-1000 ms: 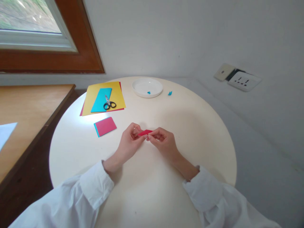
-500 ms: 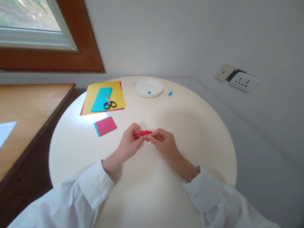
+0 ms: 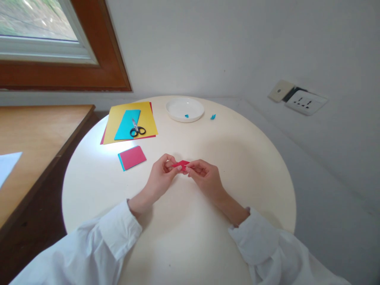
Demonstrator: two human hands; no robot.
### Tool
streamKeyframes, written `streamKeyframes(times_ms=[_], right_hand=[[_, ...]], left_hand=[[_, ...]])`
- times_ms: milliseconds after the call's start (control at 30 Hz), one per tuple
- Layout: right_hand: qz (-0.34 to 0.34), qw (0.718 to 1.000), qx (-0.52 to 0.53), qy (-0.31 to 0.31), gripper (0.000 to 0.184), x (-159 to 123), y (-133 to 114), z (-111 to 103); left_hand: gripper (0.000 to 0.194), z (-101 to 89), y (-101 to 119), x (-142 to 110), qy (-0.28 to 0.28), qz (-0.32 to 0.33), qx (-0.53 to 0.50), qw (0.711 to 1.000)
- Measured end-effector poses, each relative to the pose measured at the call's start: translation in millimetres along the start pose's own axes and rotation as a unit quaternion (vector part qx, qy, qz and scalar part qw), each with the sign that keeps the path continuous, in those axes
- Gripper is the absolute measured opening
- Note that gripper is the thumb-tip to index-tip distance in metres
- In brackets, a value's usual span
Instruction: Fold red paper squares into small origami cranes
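Note:
A small folded piece of red paper (image 3: 182,164) is held between both hands above the middle of the round white table (image 3: 184,237). My left hand (image 3: 162,171) pinches its left end, thumb on the near side. On the other end, the thumb and fingertips of my right hand (image 3: 206,174) are closed. The fingers partly cover the paper, so its full shape is hidden. To the left of my left hand lies a small stack of red and blue paper rectangles (image 3: 133,157).
Scissors (image 3: 137,129) with black handles rest on folded blue paper (image 3: 126,126), over yellow (image 3: 148,118) and red sheets. A white dish (image 3: 170,114) holds a small blue paper piece (image 3: 187,116). Another blue folded piece (image 3: 213,116) lies right of it. A wooden desk (image 3: 47,130) stands at left.
The red paper has tilted between my fingers and shows more of its flat face. My left thumb has drawn back slightly to the left; the things on the table stay put.

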State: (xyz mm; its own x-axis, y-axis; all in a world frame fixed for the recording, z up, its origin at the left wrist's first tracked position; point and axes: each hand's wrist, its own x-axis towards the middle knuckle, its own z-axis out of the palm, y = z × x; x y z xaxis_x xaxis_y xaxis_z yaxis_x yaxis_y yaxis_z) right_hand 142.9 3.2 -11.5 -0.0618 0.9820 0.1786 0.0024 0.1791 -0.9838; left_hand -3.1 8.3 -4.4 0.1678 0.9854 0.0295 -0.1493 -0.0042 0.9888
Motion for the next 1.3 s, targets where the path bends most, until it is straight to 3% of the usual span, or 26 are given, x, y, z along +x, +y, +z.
streamKeyframes(times_ms=[500, 700, 1100, 1300], right_hand=[[-0.007, 1.0, 0.0, 0.014, 0.011, -0.7, -2.7, 1.9], [-0.016, 0.999, -0.026, 0.02, 0.009, -0.6, -3.5, 3.1], [-0.023, 1.0, -0.015, 0.0, 0.014, -3.3, -0.3, 3.2], [-0.03, 0.999, -0.019, 0.004, 0.012, -3.2, -1.8, 2.8]], left_hand=[[0.02, 0.6, 1.1, -2.7, 0.011, 0.05, 0.109, 0.993], [0.024, 1.9, 0.9, -3.4, 0.027, 0.036, 0.152, 0.987], [0.032, 2.9, 4.7, -2.7, 0.029, 0.009, 0.067, 0.997], [0.03, 3.9, 5.5, -3.4, 0.039, 0.01, 0.076, 0.996]])
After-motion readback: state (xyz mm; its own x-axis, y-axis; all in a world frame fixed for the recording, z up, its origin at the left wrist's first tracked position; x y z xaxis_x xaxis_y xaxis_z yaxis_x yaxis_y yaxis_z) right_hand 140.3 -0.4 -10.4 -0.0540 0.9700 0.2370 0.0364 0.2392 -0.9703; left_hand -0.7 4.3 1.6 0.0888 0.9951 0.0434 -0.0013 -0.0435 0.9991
